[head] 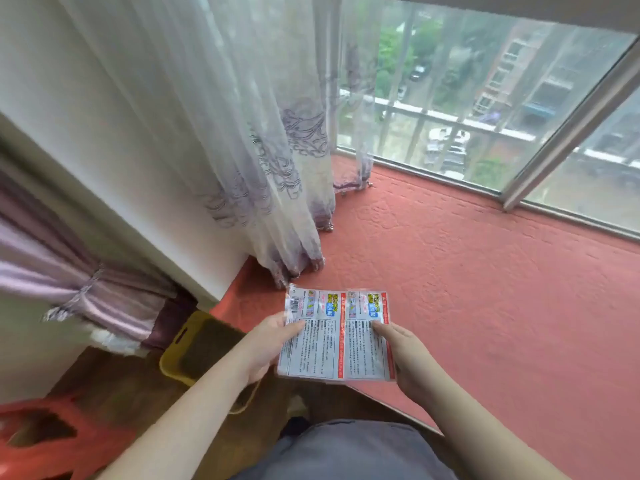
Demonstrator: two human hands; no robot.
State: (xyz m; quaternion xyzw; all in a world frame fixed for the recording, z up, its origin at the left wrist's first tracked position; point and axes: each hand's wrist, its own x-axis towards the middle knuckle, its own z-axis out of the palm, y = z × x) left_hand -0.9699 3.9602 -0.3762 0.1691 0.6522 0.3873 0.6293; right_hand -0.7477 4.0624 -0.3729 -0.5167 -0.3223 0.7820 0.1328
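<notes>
A flat plastic packet (337, 336) with printed text, coloured pictures and a red stripe down its middle is held in front of me, printed side up. My left hand (268, 346) grips its left edge with the thumb lying on top. My right hand (403, 355) grips its right edge, thumb also on the printed face. The packet hovers over the near edge of the red-covered window ledge (485, 289).
A sheer embroidered curtain (249, 150) hangs onto the ledge at the left. The window (485, 109) runs along the back. A tied purple drape (79, 292), a yellow stool (197, 348) and a red stool (45, 434) stand at the lower left.
</notes>
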